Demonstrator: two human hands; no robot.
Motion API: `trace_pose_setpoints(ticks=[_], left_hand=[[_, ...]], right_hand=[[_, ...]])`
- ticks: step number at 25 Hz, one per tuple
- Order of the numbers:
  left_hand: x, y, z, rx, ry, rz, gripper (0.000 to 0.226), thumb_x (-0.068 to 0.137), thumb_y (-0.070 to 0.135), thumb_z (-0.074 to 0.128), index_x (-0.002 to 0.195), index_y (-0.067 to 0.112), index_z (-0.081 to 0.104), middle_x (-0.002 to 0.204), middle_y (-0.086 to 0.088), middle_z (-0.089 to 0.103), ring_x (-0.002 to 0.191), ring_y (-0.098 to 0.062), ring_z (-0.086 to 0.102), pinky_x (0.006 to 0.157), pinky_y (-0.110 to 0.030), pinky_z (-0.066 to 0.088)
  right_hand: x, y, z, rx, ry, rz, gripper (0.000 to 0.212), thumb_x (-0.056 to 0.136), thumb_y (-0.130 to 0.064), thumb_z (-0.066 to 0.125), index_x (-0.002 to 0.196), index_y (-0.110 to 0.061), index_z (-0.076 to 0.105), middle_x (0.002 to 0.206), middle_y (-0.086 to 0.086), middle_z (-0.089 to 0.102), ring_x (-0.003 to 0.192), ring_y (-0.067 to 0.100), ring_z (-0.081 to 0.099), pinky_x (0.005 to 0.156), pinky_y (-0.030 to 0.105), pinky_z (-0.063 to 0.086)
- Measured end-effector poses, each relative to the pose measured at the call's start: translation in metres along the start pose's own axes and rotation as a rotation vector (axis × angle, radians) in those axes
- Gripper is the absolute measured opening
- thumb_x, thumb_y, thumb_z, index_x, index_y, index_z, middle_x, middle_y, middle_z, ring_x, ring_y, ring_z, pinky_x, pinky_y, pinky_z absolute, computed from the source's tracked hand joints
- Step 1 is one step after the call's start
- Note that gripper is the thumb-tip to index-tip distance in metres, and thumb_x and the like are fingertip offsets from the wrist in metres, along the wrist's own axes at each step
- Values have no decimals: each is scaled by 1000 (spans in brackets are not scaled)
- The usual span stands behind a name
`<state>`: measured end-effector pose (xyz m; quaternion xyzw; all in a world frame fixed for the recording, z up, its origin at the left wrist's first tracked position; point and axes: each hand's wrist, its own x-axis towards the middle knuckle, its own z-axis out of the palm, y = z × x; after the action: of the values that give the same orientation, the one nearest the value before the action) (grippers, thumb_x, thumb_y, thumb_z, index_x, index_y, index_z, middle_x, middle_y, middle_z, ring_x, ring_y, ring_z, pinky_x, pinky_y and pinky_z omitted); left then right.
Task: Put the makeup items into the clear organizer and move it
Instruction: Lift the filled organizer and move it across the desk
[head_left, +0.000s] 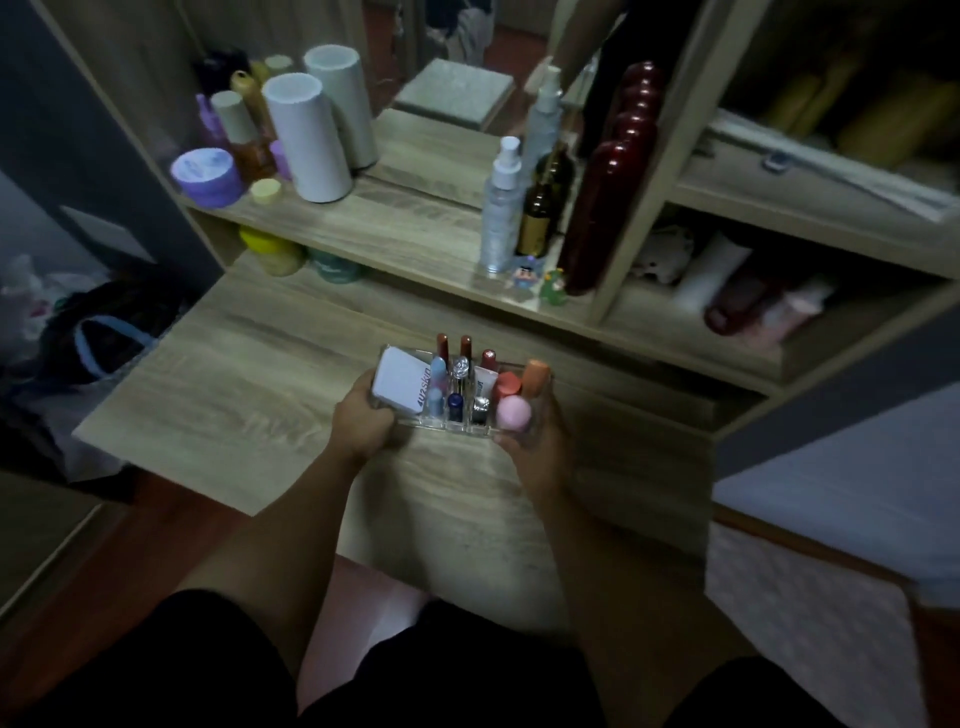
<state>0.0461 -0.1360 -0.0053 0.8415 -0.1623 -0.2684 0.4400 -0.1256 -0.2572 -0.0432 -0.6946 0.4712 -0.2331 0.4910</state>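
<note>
The clear organizer sits at the middle of the wooden desk, full of makeup. Inside stand a white box, several lipsticks, a pink round sponge, an orange cap and small dark bottles. My left hand grips the organizer's left end. My right hand grips its right end. Whether the organizer rests on the desk or is lifted off it, I cannot tell.
The shelf behind carries two white cylinders, a purple jar, a clear spray bottle, a dark bottle and a tall dark red bottle. Small figurines stand on the shelf's edge. A bed lies at the right, bags at the left.
</note>
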Motion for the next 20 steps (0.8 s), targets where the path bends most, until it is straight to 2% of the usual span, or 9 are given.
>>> trace_pose_setpoints(ticks=[2,5,8,12,17,20], left_hand=[[-2,12,18,29,-63,20,70,57,21,50,127,25,54,121,-12,65,107,-27,58,90,-32,43],[-7,30,45,30,-144,50,69,58,25,54,127,23,53,122,-13,64,105,-25,57,93,-35,46],[-10,38,66,21,-215,59,63,65,20,63,127,22,52,122,-14,63,110,-30,58,99,-45,48],[-8,39,84,50,-245,59,54,78,0,62,128,16,50,123,-17,61,109,-30,57,97,-43,48],[-6,40,88,75,-266,61,61,75,0,67,131,17,47,124,-15,60,111,-30,56,95,-45,50],[-5,39,87,72,-286,59,63,77,-1,65,133,19,45,125,-14,58,110,-28,55,90,-41,50]], right_hand=[[-3,14,-17,-52,28,57,96,66,-11,83,146,-12,29,136,16,53,125,32,50,106,46,41],[-6,31,-42,-146,25,210,78,74,-31,77,140,-18,37,125,11,62,114,31,60,97,45,48],[-9,46,-55,-159,87,223,73,78,-27,75,140,-10,39,121,17,62,109,34,60,97,49,47],[-6,58,-72,-144,62,309,58,79,-31,74,128,-9,52,119,11,66,109,28,62,98,40,47],[-5,54,-73,-72,95,289,78,76,-20,78,140,-7,35,127,19,60,113,36,59,99,52,46],[-4,55,-74,-54,120,289,77,75,-17,78,140,-8,38,131,16,57,118,32,56,102,48,45]])
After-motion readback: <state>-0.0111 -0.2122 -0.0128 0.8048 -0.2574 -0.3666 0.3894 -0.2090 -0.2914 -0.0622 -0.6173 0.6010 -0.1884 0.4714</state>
